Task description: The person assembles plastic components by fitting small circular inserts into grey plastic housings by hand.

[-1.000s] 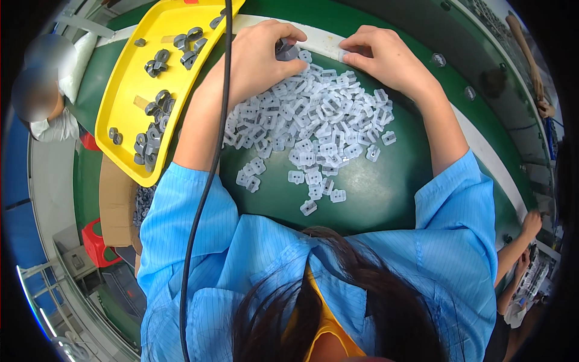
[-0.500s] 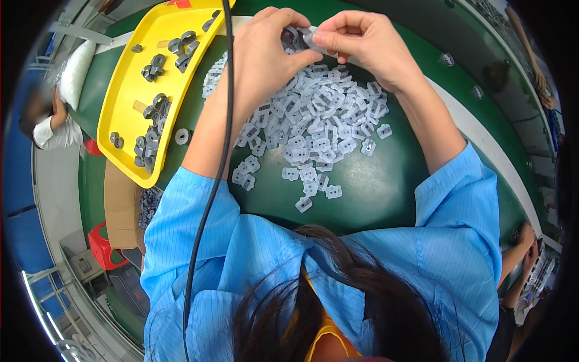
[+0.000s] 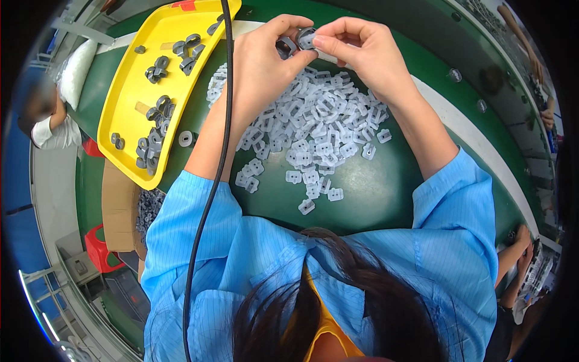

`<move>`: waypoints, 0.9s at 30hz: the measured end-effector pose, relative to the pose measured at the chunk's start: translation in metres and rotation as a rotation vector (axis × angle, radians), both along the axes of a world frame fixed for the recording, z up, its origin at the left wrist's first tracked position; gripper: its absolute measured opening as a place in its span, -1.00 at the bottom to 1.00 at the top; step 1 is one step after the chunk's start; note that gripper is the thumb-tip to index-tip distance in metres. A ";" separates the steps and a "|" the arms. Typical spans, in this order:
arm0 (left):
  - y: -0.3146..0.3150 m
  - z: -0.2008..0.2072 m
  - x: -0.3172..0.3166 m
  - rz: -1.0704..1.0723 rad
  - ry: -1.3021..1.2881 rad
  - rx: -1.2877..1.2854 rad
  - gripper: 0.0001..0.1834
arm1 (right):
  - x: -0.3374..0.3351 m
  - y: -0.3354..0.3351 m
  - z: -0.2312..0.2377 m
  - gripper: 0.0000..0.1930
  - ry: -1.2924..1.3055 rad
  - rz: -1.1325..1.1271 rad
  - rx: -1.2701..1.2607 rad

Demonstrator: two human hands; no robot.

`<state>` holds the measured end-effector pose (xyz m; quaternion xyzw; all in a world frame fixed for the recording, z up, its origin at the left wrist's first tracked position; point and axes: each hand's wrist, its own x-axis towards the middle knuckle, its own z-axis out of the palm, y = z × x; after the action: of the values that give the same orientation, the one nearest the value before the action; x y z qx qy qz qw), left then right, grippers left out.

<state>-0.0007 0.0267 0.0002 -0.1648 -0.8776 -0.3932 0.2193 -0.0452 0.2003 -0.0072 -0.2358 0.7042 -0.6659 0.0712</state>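
Observation:
Above the far side of the pile, my left hand (image 3: pixel 262 63) curls around dark grey ring-shaped plastic parts, one of them a grey part (image 3: pixel 285 47) near the palm. Between the fingertips of both hands is a grey ring-shaped part (image 3: pixel 306 38) with a paler face toward me. My right hand (image 3: pixel 368 53) pinches that part's right side with thumb and forefinger. Whether a translucent piece is set into it, I cannot tell. Beneath the hands spreads a heap of small translucent plastic pieces (image 3: pixel 319 123), each with a slot or holes.
To the left, a yellow tray (image 3: pixel 123 120) holds several grey ring parts. A lone pale piece (image 3: pixel 186 139) lies beside it on the green tabletop (image 3: pixel 374 187). A cardboard box (image 3: pixel 117 205) of grey parts stands lower left. A black cable (image 3: pixel 210 199) crosses the view. Other people sit left and right.
The grey ring part between my hands has turned, so its round pale face shows more clearly. Both hands stay close together in nearly the same place.

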 end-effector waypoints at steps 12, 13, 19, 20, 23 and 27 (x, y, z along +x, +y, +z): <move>0.011 -0.006 0.002 0.020 0.147 -0.066 -0.63 | -0.001 0.009 0.009 -0.81 0.205 -0.013 0.239; 0.011 -0.006 0.000 -0.001 0.180 -0.058 -0.63 | -0.001 0.009 0.009 -0.81 0.232 -0.032 0.228; 0.014 -0.003 0.002 -0.032 0.197 -0.036 -0.54 | -0.005 0.010 0.001 -0.71 -0.171 0.065 -0.064; 0.017 -0.002 0.004 -0.047 0.209 -0.045 -0.57 | -0.006 0.011 0.000 -0.72 -0.176 0.120 -0.104; 0.015 -0.001 0.006 -0.047 0.214 -0.071 -0.61 | -0.005 0.014 0.005 -0.76 -0.190 0.171 -0.096; 0.000 0.003 0.002 -0.184 0.159 -0.139 -0.56 | -0.010 0.021 0.015 -0.86 -0.334 0.290 0.018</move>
<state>0.0011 0.0266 0.0032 -0.2900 -0.8638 -0.3356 0.2390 -0.0555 0.2213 0.0077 -0.2206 0.6473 -0.6720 0.2840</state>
